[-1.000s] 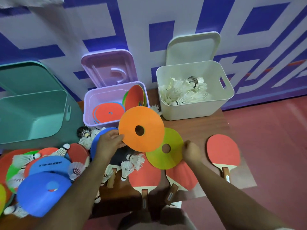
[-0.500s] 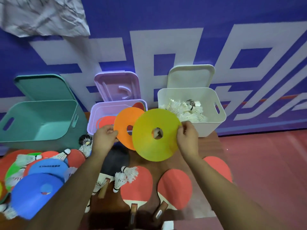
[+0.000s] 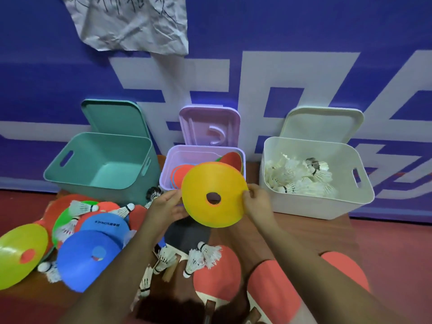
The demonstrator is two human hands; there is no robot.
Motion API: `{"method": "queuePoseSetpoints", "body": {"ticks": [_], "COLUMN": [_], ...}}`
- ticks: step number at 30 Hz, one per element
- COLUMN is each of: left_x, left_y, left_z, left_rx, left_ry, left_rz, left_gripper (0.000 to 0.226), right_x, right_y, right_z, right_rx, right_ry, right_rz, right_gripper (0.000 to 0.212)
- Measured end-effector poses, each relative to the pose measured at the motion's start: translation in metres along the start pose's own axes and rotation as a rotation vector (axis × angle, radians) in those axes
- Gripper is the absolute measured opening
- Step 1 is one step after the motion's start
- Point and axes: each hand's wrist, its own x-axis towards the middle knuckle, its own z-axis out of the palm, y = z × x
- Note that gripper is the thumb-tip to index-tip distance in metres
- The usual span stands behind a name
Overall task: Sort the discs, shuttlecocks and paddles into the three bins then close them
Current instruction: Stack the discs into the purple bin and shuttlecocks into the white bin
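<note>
The left hand (image 3: pixel 168 207) and right hand (image 3: pixel 257 203) pinched opposite edges of the round yellow plastic disc (image 3: pixel 218 178) at frame centre; the open lilac plastic bin (image 3: pixel 168 163) sat directly behind.

Both bare forearms of a person at work show uncovered as far as the view reaches, as do the left hand (image 3: pixel 167 208) and right hand (image 3: pixel 257 202); any clothing is out of sight.

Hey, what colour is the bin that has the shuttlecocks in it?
Off-white. It is the bin on the right, seen in the head view.
</note>
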Motion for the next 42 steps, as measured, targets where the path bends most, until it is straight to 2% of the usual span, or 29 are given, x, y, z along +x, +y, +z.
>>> {"method": "queuePoseSetpoints", "body": {"ticks": [2,4,9,14,19,23,28,30,32,35,39,42], "left_x": [0.020,0.045,0.131,0.212,0.267,0.286,0.282,0.274,0.256,0.217,0.146,0.088], "left_y": [0.001,0.006,0.008,-0.005,-0.036,-0.057,-0.056,-0.047,-0.032,-0.015,-0.008,-0.022], "left_z": [-0.006,-0.009,-0.020,-0.004,0.006,0.016,0.020,0.014,0.006,-0.010,-0.031,-0.044], "left_rx": [0.029,0.074,0.193,0.331,0.689,0.946,1.044,1.033,0.984,0.921,0.800,0.726], "left_ry": [-0.007,0.022,0.074,0.006,-0.046,-0.193,-0.334,-0.326,-0.288,-0.221,-0.142,-0.132], "left_rz": [0.004,0.013,-0.073,-0.142,-0.076,-0.022,0.034,0.068,0.123,0.169,0.183,0.168], "left_gripper": [0.020,0.005,0.007,0.013,0.028,0.018,0.015,0.018,0.010,0.012,0.007,0.007], "right_x": [0.013,0.029,0.070,0.109,0.129,0.132,0.124,0.113,0.096,0.061,0.005,-0.039], "right_y": [-0.010,-0.022,-0.049,-0.048,-0.021,0.004,0.019,0.015,0.007,-0.003,0.002,0.021], "right_z": [0.007,0.012,0.022,0.037,0.060,0.070,0.073,0.071,0.068,0.064,0.071,0.083], "right_rx": [-0.049,-0.062,-0.091,-0.245,-0.384,-0.466,-0.497,-0.458,-0.398,-0.321,-0.304,-0.328], "right_ry": [0.027,0.057,0.114,0.208,0.247,0.224,0.207,0.249,0.288,0.301,0.206,0.057], "right_rz": [-0.019,-0.017,0.015,0.017,0.051,0.092,0.135,0.108,0.079,0.049,0.036,0.115], "right_gripper": [0.024,0.025,0.034,0.022,0.019,0.018,0.019,0.022,0.025,0.018,0.007,0.008]}}
